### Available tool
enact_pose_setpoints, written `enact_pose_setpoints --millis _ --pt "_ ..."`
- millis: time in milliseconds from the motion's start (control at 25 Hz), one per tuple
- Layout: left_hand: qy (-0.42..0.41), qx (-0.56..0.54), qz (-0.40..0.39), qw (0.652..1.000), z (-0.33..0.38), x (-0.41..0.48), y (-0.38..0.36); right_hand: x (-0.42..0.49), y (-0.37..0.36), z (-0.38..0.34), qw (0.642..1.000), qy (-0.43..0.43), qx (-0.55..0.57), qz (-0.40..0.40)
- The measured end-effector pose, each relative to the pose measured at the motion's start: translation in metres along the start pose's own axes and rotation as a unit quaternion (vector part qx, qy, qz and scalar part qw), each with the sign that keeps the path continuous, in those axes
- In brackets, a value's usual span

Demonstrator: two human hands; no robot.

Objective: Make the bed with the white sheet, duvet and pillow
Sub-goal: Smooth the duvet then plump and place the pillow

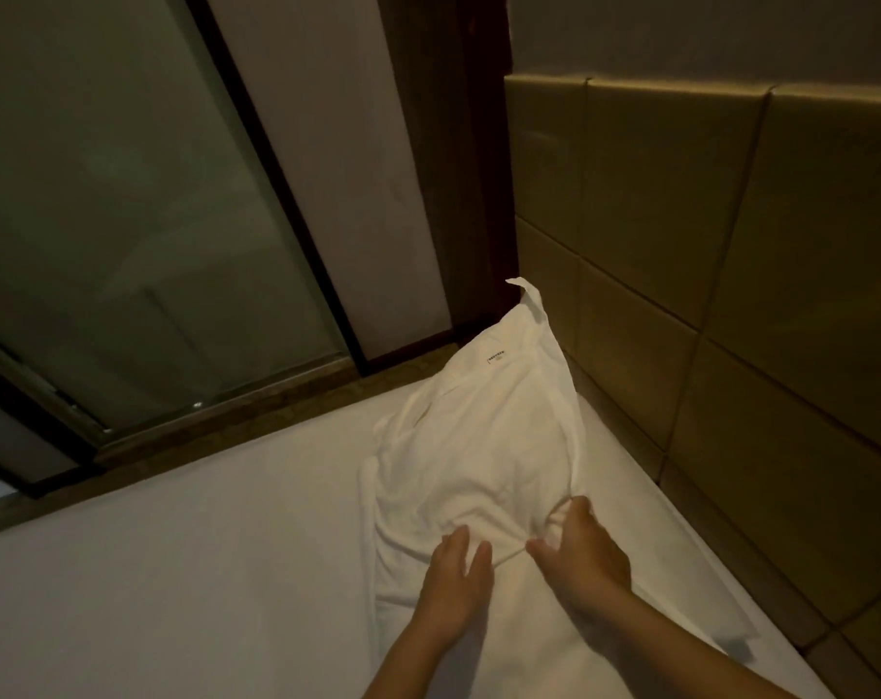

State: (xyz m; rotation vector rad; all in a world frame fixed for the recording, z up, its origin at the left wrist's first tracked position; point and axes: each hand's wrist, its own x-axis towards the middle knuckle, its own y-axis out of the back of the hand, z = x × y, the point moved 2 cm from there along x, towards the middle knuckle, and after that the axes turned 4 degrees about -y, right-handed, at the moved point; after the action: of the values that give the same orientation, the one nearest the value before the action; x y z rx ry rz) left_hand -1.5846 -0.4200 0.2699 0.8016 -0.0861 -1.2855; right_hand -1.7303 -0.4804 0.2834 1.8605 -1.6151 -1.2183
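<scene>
Smooth white sheet (pixel 201 572) covering the bed, bounded at right by a tan padded panel headboard (pixel 731 244). Rumpled white fabric pillow (pixel 479 421) in the bed's far corner, its far end against the headboard. On its near end the left hand (pixel 456 587) rests flat, fingers (pixel 456 544) straight; the right hand (pixel 585 552) curls its fingers, pinching a fold of pillow fabric.
</scene>
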Motion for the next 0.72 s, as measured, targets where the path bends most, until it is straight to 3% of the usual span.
enact_pose_setpoints --millis 120,320,560,640,720 --pt "0.021 -0.055 -0.002 0.998 0.001 -0.026 0.035 -0.033 -0.012 -0.034 0.991 0.077 -0.004 -0.114" --pt "0.085 -0.141 0.020 0.986 -0.049 -0.066 0.082 -0.083 -0.028 -0.081 0.962 0.166 -0.136 -0.169" --pt "0.081 -0.204 0.049 0.974 -0.084 -0.105 0.146 -0.151 -0.092 -0.144 0.908 0.307 -0.071 -0.277" --pt "0.090 -0.216 0.047 0.971 -0.095 -0.117 0.161 -0.166 -0.113 -0.157 0.901 0.293 -0.043 -0.317" --pt "0.064 -0.153 0.111 0.980 -0.110 -0.125 0.177 -0.182 -0.126 -0.170 0.889 0.299 -0.063 -0.341"
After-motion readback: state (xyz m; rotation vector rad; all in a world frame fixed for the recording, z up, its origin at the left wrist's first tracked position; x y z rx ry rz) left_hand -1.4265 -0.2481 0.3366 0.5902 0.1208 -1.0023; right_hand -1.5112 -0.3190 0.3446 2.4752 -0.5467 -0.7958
